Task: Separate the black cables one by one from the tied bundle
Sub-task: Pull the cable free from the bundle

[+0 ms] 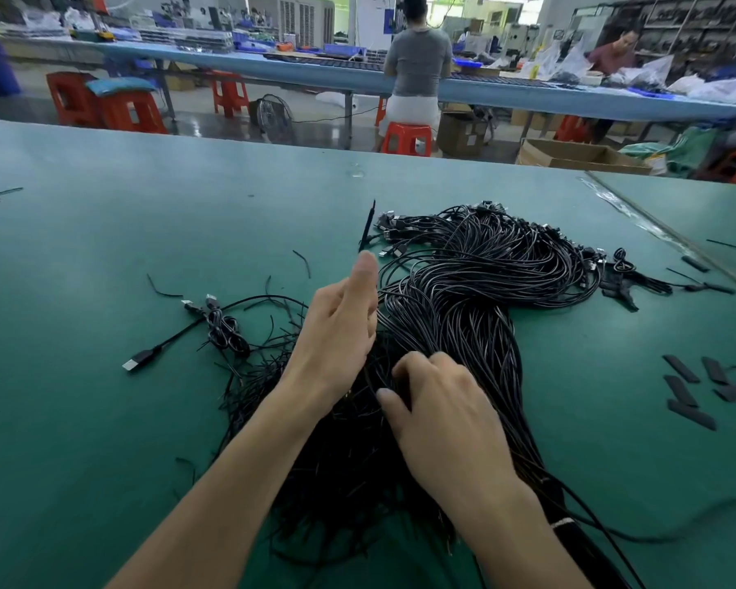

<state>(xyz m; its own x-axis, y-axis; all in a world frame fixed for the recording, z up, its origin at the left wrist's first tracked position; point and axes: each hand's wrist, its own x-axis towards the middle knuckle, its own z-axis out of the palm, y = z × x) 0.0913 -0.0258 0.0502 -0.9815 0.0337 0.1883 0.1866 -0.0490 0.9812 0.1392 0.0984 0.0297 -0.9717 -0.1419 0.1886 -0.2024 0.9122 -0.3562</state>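
Note:
A thick bundle of black cables (464, 291) snakes across the green table (103, 418), its plug ends fanned out at the far right. My left hand (336, 325) is raised over the bundle's left side, fingers straight and together, holding nothing that I can see. My right hand (438, 410) rests on the bundle's near part, its fingers curled down into the strands and pinching some of them. One coiled cable with USB plugs (217, 325) lies apart on the left. Loose black tie strips (251, 376) are heaped under my left forearm.
Flat black strips (693, 388) are scattered at the right, more near the seam (697, 265) of a neighbouring table. A thin black tie (366, 227) sticks up beyond my left hand. Across the aisle are red stools, cardboard boxes and people at a long blue bench.

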